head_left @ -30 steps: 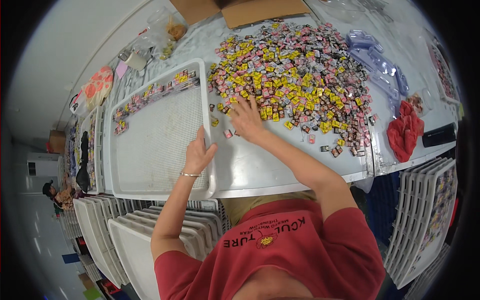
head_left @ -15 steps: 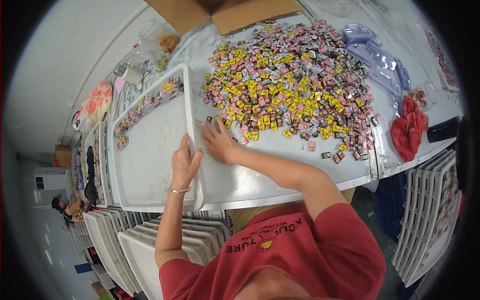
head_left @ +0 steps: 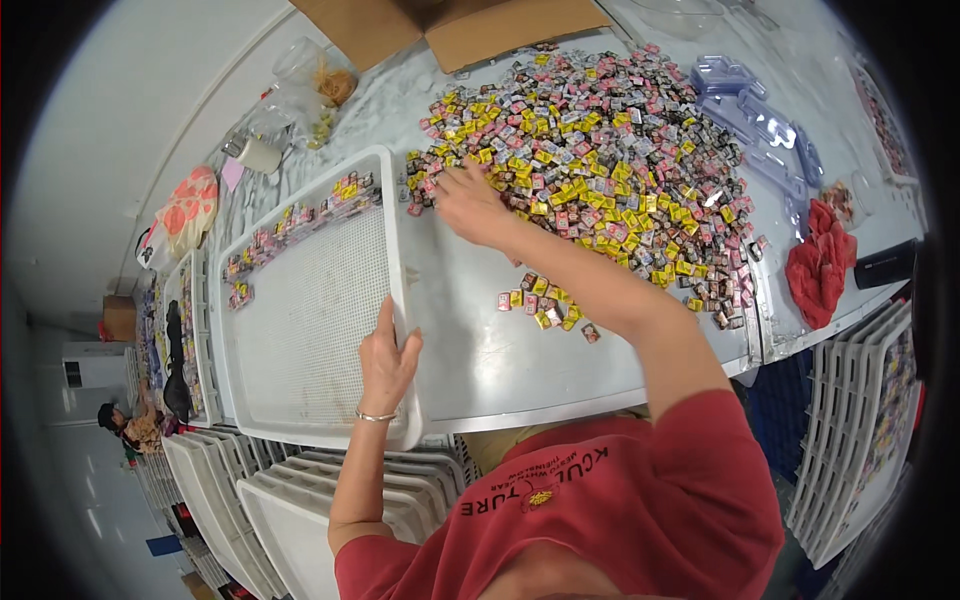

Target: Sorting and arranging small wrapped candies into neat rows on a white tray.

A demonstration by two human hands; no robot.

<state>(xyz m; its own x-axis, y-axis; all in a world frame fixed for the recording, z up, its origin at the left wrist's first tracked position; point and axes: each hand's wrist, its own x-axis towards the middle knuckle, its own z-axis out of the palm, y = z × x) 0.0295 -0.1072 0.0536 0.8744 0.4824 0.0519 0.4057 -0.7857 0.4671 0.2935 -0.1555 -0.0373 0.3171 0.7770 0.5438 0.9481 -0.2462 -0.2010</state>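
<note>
My left hand (head_left: 388,365) grips the right rim of a shallow white mesh tray (head_left: 402,310), its thumb and fingers over the edge. Along the tray's far side runs a row of small packets (head_left: 300,222) in pink, yellow and dark colours; the mesh below them is bare. My right hand (head_left: 472,207) reaches to the left edge of a wide heap of similar small packets (head_left: 600,170). Its fingers are slightly apart and touch the packets there. A smaller loose cluster of packets (head_left: 540,300) lies in front of the heap, below my right forearm.
A cardboard box (head_left: 510,35) stands behind the heap. Clear bluish plastic pieces (head_left: 765,130), a red cloth (head_left: 820,265) and a black object (head_left: 888,264) lie at the right. White trays (head_left: 330,500) are stacked below the table edge, and more (head_left: 850,430) at right.
My right hand has moved from beside the tray rim up and right to the heap's left edge. My left hand and the tray's right rim sit slightly nearer and further right.
</note>
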